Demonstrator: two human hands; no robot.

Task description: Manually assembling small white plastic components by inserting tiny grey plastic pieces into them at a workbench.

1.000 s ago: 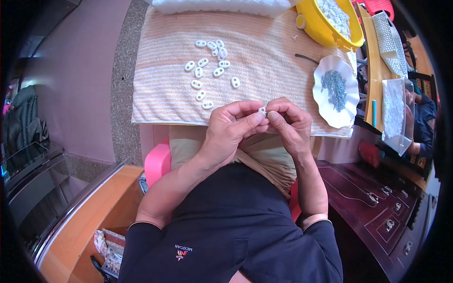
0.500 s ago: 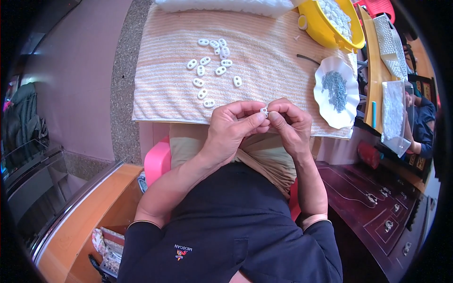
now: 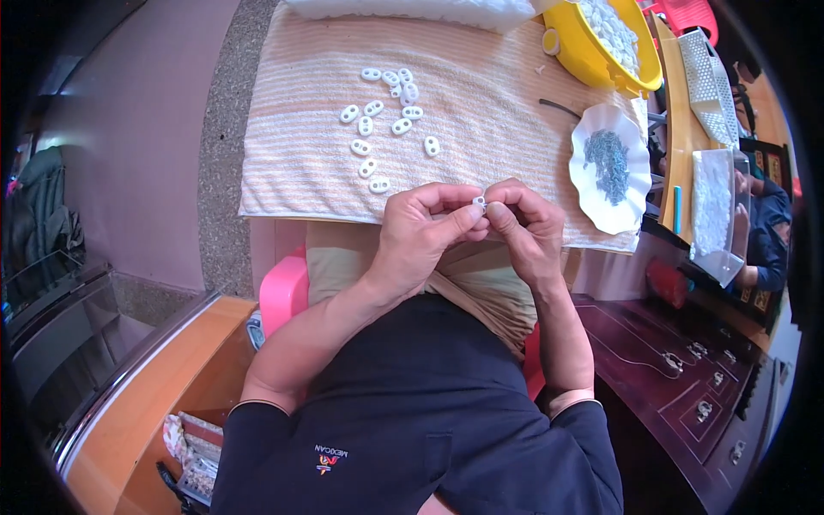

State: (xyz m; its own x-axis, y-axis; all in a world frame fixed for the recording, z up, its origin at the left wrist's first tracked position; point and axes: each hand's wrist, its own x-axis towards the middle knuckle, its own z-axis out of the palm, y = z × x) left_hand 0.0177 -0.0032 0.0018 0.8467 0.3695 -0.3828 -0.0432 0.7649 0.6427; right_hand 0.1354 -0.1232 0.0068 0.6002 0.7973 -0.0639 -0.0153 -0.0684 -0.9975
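Near the towel's front edge, both hands meet at a small white plastic piece (image 3: pixel 479 202) with a hole showing. My left hand (image 3: pixel 421 221) pinches it from the left between thumb and index finger. From the other side, my right hand (image 3: pixel 534 227) closes its thumb and index fingertips on the piece's right edge; anything smaller in that pinch is hidden. Beyond my left hand, several oval white two-holed plastic pieces (image 3: pixel 402 127) lie scattered on the towel. To the right of my right hand, a white scalloped dish (image 3: pixel 636 196) holds a pile of small grey screws (image 3: pixel 608 165).
A striped towel (image 3: pixel 300 129) covers the table. At its far right stands a yellow basket (image 3: pixel 592 56) full of white pieces, with a clear plastic bag (image 3: pixel 412 12) along the far edge. A thin dark strip (image 3: pixel 560 107) lies near the dish. Another person (image 3: pixel 766 232) sits at far right.
Both hands stay at nearly the same spot, still pinching the white piece, with only slight finger movement. The person at far right has shifted their arms. The whole view has moved slightly.
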